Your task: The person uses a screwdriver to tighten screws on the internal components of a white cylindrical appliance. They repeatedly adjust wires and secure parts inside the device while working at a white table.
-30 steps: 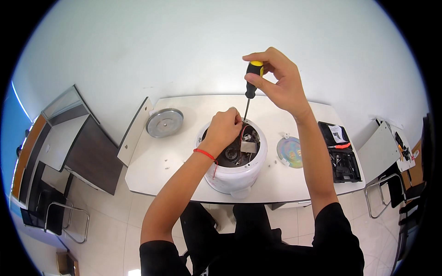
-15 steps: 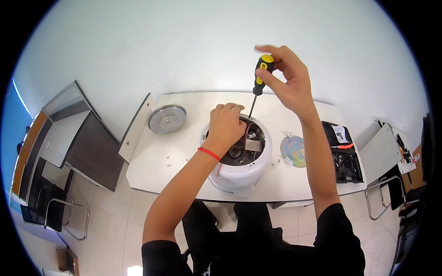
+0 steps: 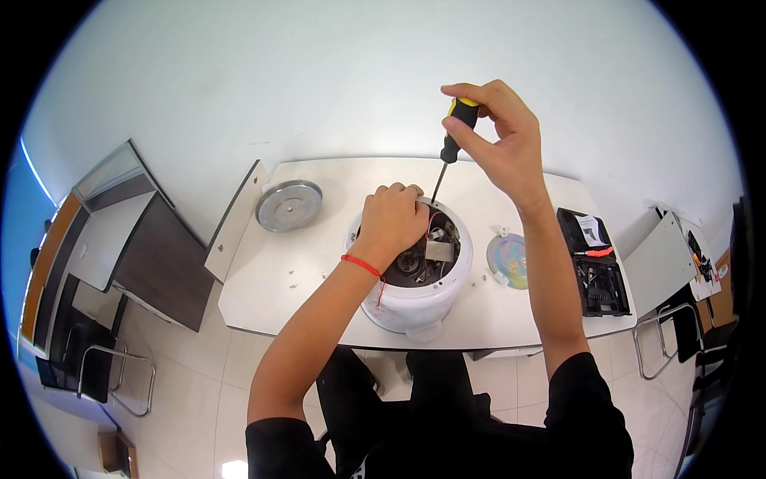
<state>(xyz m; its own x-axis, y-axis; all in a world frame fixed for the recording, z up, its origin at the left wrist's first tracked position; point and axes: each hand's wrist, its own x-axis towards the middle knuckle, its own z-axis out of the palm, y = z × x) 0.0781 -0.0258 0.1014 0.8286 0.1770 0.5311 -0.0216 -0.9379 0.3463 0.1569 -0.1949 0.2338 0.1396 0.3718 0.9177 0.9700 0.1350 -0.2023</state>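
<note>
A white round appliance body [image 3: 423,307], which looks like an upturned rice cooker, stands on the table with its inside exposed, showing wires and dark metal parts. My left hand [image 3: 391,223] rests over its far left rim, fingers curled round the edge. Above the far rim, my right hand [image 3: 511,144] grips a black and yellow screwdriver [image 3: 465,114] by its handle, thumb on one side and fingers over the top end. The shaft slants down to the rim, its tip beside my left fingertips. What the tip meets is too small to make out.
A round metal cover [image 3: 290,207] lies at the table's [image 3: 255,303] far left. Small loose screws [image 3: 293,285] are scattered left of the appliance. On the right lie a shiny iridescent disc [image 3: 507,257] and an open black tool case [image 3: 600,281]. A wall rises behind.
The screwdriver handle has tilted slightly to the right, and my right fingers have closed further over its top. My left hand stays on the rim.
</note>
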